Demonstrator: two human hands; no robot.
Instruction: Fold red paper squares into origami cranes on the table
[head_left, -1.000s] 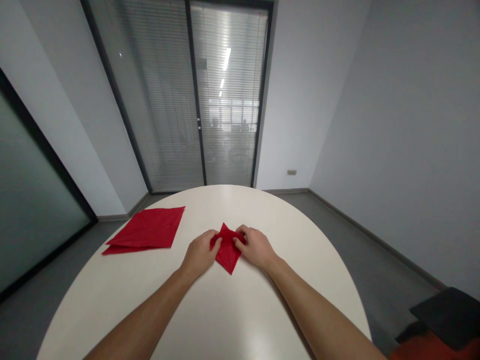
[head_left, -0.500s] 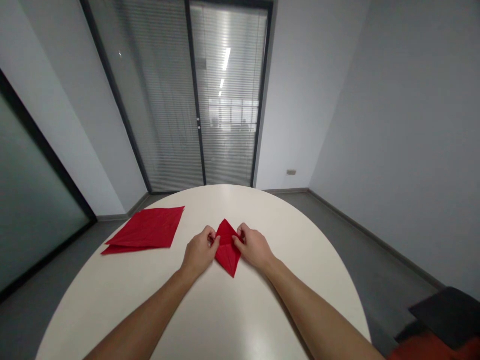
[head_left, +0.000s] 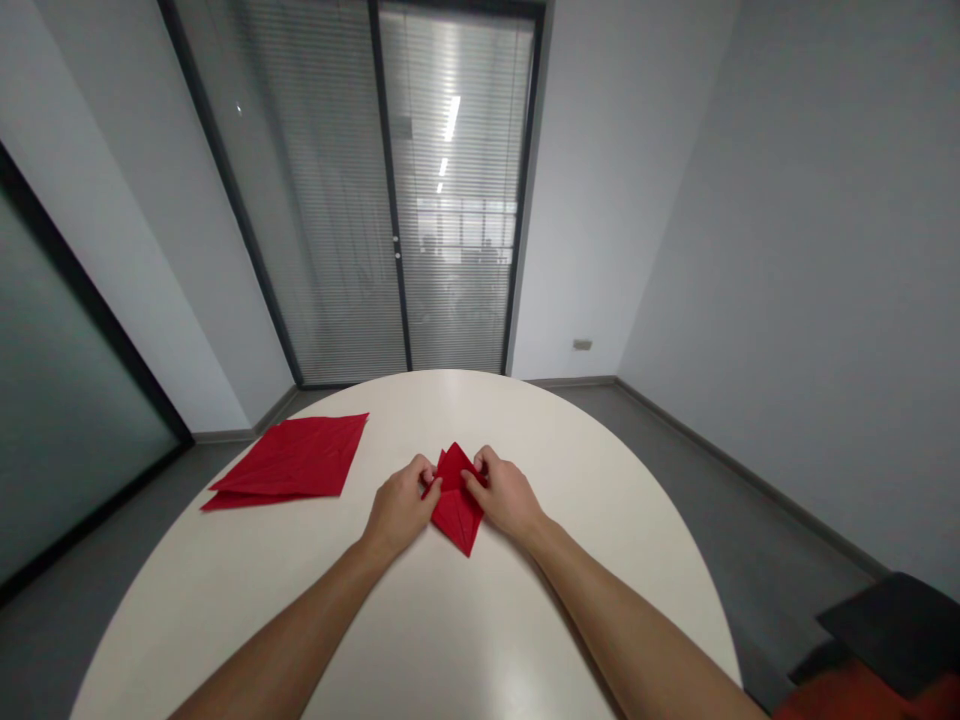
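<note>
Between my two hands is a small piece of folded red paper, diamond-like in outline, with its lower point toward me and a crease across its middle. My left hand pinches its left edge between thumb and fingers. On the opposite side, my right hand grips the right edge, thumb lying on the upper face. Two peaks show at the top, a tall one and a smaller one to its left. The fingertips partly hide both side edges.
Several larger red sheets lie stacked at the left of the round white table. A dark chair-like object with something red-orange below it stands at the lower right. Beyond the table is a glass door with blinds.
A small second peak now shows at the paper's upper left, where a single point stood before. Both hands keep their pinch and have barely shifted.
</note>
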